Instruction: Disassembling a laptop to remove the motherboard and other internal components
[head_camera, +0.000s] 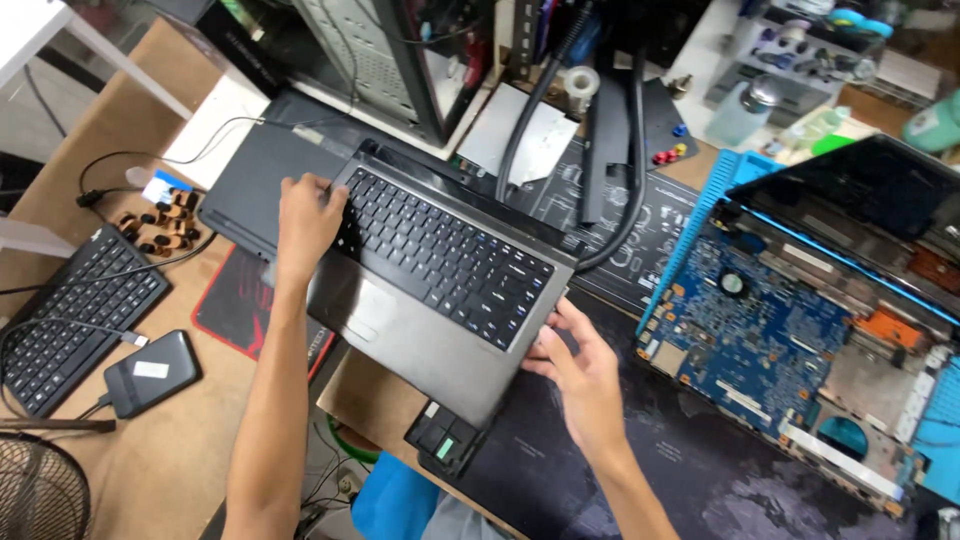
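We hold the laptop palmrest with its keyboard (432, 275) between both hands, tilted above the table (190, 450). Our left hand (305, 215) grips the upper left corner, fingers curled over the rear edge near the black laptop lid (255, 175) that lies flat behind it. Our right hand (580, 365) supports the lower right edge, fingers closed on the rim beside the keys.

Risks from this position:
- The assembly is held by two corners only. We judge that a slip of either hand could drop it onto the black card device (445, 440) beneath its front edge.
- If a ribbon cable underneath remains attached, which we cannot tell from this view, lifting further could tear it.
- The exposed blue motherboard (770, 330) lies just beside our right hand; a swing of the assembly could strike its components.
- The thick black hoses (630, 200) touch the rear edge and could snag it.

Containers: the blue tray (690, 235) holds the opened laptop chassis with the motherboard. A clear bottle (745, 110) stands at the back; its contents cannot be identified.
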